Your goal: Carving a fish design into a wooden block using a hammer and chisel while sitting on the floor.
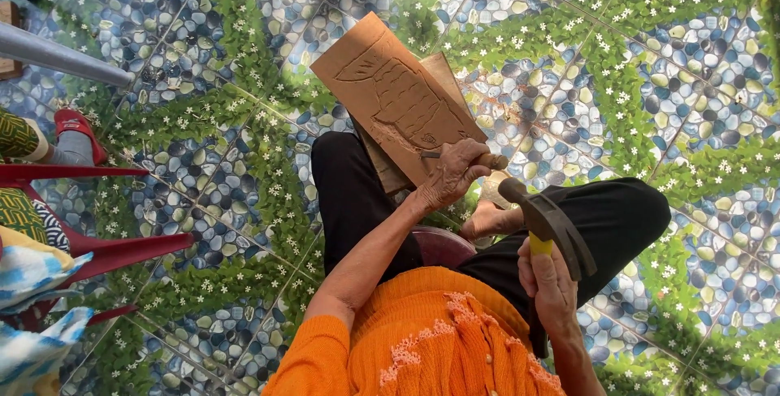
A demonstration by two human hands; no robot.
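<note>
head view: carving a wooden board (pixel 390 91) propped on the lap.
the left hand (pixel 451 175) is closed around a wooden-handled chisel (pixel 475 157), its tip set on the board's lower edge. the right hand (pixel 551 282) grips the yellow handle of a hammer (pixel 546 221), raised just beside the chisel. the board leans over black trousers (pixel 349 193) above a pebble-patterned floor (pixel 650 79).

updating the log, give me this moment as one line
left hand: chisel on board | right hand: hammer raised
</note>
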